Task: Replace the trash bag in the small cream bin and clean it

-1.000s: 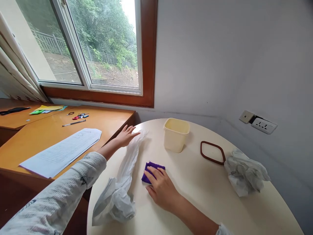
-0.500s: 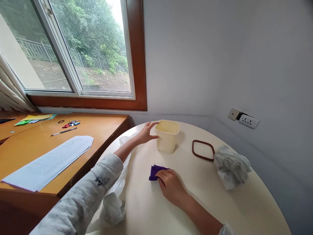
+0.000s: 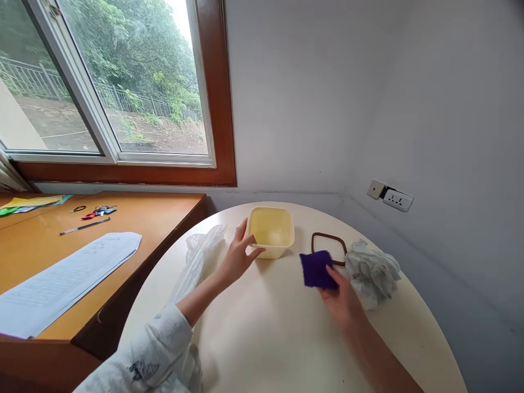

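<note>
A pale yellow plastic bin (image 3: 272, 252) is near the far side of the round table, its mouth tipped toward me so the inside shows. My left hand (image 3: 237, 254) grips its rim at the near left corner, thumb along the front and a fingertip over the edge. A folded purple cloth (image 3: 316, 268) is pinched between the thumb and fingers of my right hand (image 3: 341, 297), raised above the tabletop. Just behind the cloth lies a brown rounded-square ring (image 3: 328, 237), partly covered by it in this view.
The cream round table (image 3: 262, 322) stands against the wall. A crumpled whitish plastic bag (image 3: 373, 273) sits at its right edge, and a clear plastic bag (image 3: 200, 251) spreads along the left. An orange desk (image 3: 159, 218) adjoins at left, with papers (image 3: 73, 278), a pen (image 3: 84, 226) and keys (image 3: 100, 212).
My right hand has lifted the purple cloth off the table and carried it right. My left hand has taken the bin's rim, and the bin has tipped toward me. The view has shifted slightly right.
</note>
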`<state>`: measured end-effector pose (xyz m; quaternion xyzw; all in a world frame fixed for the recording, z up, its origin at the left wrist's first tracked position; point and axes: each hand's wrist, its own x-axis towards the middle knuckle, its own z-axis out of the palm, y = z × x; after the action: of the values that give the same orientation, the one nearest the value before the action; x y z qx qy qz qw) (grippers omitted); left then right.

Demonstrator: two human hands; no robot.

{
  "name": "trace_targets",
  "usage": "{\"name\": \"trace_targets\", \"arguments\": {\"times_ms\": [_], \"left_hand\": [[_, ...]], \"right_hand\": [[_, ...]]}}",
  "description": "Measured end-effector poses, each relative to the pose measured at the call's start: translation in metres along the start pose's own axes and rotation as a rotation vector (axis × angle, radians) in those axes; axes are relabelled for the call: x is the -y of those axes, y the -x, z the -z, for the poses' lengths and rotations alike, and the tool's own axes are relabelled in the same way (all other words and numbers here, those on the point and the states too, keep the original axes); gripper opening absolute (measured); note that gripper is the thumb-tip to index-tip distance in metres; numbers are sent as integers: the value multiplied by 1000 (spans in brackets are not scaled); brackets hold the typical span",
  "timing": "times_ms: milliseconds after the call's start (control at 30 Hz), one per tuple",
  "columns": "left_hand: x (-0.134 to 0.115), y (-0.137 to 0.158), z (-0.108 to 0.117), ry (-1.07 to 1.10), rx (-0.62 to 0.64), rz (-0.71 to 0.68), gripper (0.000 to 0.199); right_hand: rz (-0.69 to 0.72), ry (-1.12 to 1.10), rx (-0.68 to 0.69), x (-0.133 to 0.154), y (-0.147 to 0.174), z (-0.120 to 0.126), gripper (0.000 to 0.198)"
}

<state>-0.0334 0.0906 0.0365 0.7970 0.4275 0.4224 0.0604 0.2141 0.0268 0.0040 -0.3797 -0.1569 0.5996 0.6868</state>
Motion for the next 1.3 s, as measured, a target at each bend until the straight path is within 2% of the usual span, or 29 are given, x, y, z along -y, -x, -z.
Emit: {"name": "trace_targets", "arguments": {"times_ms": [133,233,267,333,367,433,467,533,600,667,867,967,1067,1167,1267,1300], "left_hand": [[-15,23,-8,-23,-9,-65,10],[-21,29,-11,-41,-36,-101,8],[-21,30,-12,-43,-47,-107,8],[-22,33,-12,-42,-69,-112,8],[-21,34,-13,-38,-82,-115,8],[-20,38,-13,-33,-97,-123,7],[-20,40,-13,-30,-101,-128,6],[-19,43,-13,-19,-102,-145,6],[-18,44,-12,-4,-112,-168,8],[-15,44,-10,13,-109,-193,18],[0,39,-5,25,66,-286,92],[5,37,-4,52,93,-375,112],[8,35,-5,108,87,-429,120],[8,34,-7,188,60,-452,120],[6,35,-10,246,45,-460,119],[5,36,-11,255,48,-458,118]], "right_hand": [[557,168,-76,42,1,-25,28],[956,590,-132,50,10,-55,32],[1063,767,-93,47,13,-63,34],[1168,1144,228,31,18,-74,44],[1149,1336,410,22,19,-76,50],[1086,1648,641,4,22,-73,52],[1055,1757,695,-3,23,-70,51],[1023,1876,716,-11,25,-63,46],[1031,1898,697,-14,26,-57,36],[1050,1893,706,-14,26,-53,33],[1043,1904,893,-8,28,-43,46],[993,1917,948,-4,34,-42,49],[938,1927,998,0,40,-45,49],[812,1935,1051,9,45,-55,42],[539,1887,1148,22,47,-73,21],[429,1853,1182,26,46,-80,19]]}}
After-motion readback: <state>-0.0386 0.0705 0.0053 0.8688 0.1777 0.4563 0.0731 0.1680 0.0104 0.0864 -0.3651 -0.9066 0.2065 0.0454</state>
